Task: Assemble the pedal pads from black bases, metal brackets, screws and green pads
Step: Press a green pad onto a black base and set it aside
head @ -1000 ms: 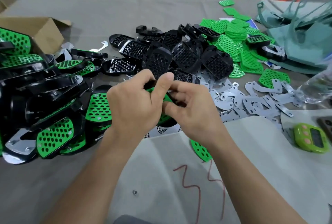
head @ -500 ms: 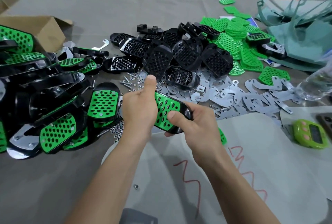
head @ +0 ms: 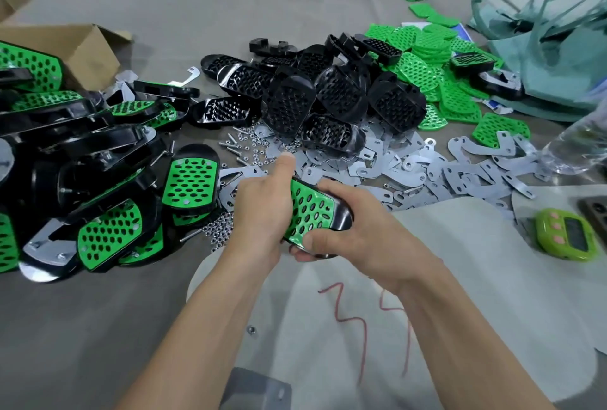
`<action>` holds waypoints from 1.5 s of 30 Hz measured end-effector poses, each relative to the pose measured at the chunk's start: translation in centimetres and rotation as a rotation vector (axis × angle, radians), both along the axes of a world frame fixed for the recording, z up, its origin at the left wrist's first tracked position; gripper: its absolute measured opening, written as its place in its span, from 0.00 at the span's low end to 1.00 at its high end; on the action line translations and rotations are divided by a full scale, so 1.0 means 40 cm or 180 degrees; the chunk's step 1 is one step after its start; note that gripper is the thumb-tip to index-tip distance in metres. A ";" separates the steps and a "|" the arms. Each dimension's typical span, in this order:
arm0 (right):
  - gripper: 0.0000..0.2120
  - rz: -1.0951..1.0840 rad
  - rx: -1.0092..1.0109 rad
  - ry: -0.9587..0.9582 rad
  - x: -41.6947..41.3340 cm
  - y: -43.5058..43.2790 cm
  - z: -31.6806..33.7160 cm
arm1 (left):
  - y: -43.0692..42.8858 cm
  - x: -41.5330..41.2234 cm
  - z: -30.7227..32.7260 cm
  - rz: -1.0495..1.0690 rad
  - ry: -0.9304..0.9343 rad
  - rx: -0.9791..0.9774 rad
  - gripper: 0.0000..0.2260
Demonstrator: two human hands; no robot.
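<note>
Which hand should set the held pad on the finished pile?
Left, probably. The left hand grips the pedal pad, and the finished pile lies on its side; the right hand would cross over.

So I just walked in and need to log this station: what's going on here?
A person grips one pedal pad in the left hand and right hand, green face up. Finished pads are piled on the left; bare bases, brackets and loose green pads lie beyond.
</note>
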State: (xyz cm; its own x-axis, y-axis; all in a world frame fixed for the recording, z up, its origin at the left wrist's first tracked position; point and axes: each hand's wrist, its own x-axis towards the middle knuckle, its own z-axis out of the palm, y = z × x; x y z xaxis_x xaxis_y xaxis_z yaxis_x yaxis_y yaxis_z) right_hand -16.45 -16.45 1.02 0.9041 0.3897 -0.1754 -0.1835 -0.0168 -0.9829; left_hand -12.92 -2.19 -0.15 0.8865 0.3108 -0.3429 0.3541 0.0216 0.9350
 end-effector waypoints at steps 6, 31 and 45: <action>0.18 0.0077 0.0388 0.0120 0.000 -0.005 -0.005 | 0.000 -0.009 0.013 -0.0363 0.0223 -0.0494 0.18; 0.21 0.0106 0.0663 0.0325 -0.022 -0.021 0.036 | 0.017 -0.018 0.043 -0.0616 -0.0485 0.0169 0.19; 0.24 -0.0381 0.0753 0.0434 -0.037 -0.033 0.023 | 0.069 -0.064 0.043 -0.1669 -0.0488 -0.0762 0.12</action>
State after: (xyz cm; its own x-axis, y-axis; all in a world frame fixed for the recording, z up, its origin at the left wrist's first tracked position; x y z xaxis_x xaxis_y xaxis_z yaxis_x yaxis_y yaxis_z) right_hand -17.92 -17.79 1.96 0.9204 0.3264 -0.2154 -0.3009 0.2394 -0.9231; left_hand -15.50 0.58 1.59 0.9457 -0.2518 -0.2055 0.2359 0.0968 0.9670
